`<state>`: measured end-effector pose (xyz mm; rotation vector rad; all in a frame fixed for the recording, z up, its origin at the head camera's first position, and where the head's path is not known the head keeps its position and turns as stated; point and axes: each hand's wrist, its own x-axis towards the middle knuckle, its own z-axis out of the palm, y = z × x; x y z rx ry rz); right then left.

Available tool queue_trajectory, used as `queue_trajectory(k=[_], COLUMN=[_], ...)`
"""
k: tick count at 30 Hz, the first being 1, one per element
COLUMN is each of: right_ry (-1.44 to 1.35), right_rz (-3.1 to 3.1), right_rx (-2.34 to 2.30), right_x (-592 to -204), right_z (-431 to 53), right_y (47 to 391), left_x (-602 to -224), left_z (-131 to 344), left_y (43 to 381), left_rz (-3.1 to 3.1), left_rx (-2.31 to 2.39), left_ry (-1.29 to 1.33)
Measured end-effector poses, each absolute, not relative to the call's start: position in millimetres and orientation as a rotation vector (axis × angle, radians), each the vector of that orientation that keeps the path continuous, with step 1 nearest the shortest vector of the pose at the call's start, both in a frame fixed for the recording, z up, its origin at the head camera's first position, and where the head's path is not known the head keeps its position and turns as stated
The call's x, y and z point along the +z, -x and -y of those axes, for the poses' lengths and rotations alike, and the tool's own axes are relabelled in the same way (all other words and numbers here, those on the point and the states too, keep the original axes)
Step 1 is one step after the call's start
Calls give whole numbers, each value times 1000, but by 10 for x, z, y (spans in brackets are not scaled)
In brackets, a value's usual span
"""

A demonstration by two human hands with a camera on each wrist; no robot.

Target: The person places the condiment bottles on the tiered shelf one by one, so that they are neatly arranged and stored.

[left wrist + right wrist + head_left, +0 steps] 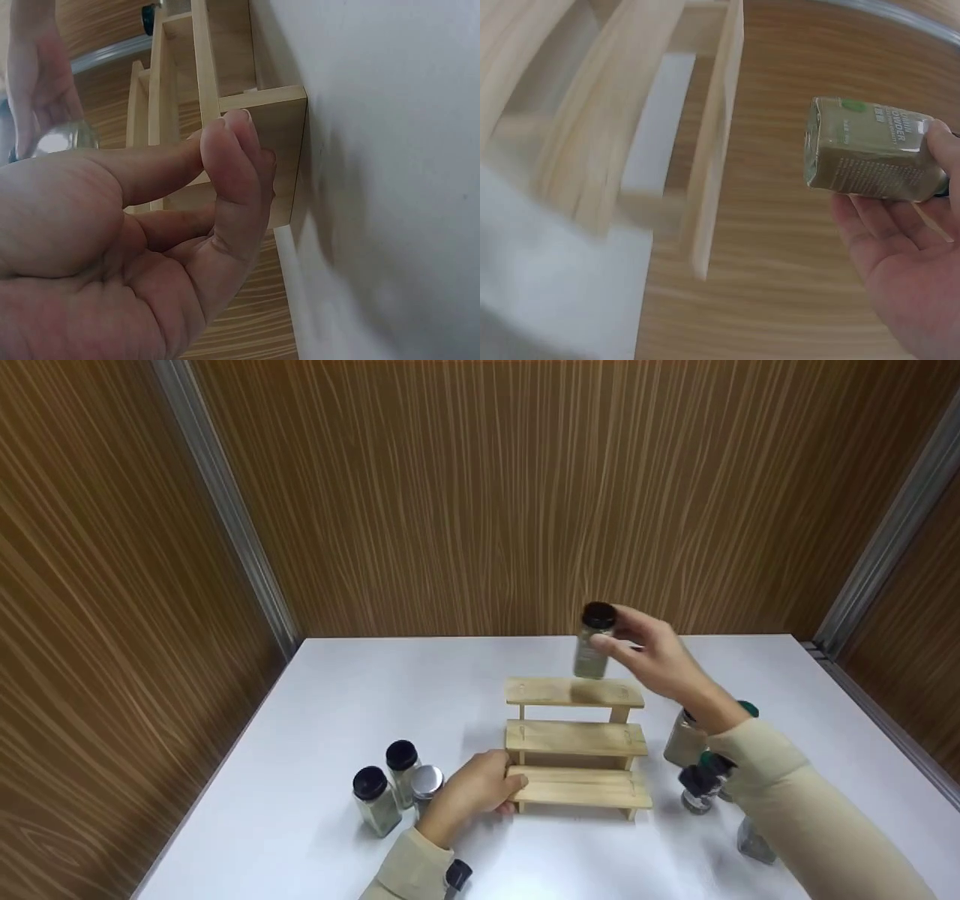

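My right hand holds a spice jar with a black lid above the top shelf of a three-step wooden rack. In the right wrist view the spice jar is square-sided, filled with brownish-green powder, and its label reads in part "powder". Thumb and fingers grip it near the lid end, its base clear of the rack. At the rack's front left corner, my left hand pinches the end of the lowest step. The left wrist view shows its thumb and bent fingers at that wooden end.
Left of the rack stand two black-lidded jars and a silver-lidded jar, close to my left wrist. On the right, several jars, some green-lidded, are partly hidden by my right forearm. Wood-grain panels enclose the white table.
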<state>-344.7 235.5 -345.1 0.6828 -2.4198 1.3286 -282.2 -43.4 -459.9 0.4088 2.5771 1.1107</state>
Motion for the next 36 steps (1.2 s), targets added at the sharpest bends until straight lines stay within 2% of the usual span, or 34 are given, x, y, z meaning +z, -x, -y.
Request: queue_trajectory(k=[8,14,24,36], right_ry=[-762,-791,-745,-715], right_rz=[2434,2432,2476,2458], right_rx=[1459,1486,1521,1582], right_x=[-3619,-3752,-3920,-3903], right_z=[-1863,-1711,-1703,-1916], right_y=[3588,3625,3635,3529], left_x=[-4623,-4616,-4624,-4624], left_z=[433,404,346,358], left_y=[2832,2844,2836,2826], left_rz=[-2594,-2581,-2596,-2590], left_rx=[1096,1102,1056,1070], left_ry=[-415,-416,-431,-433])
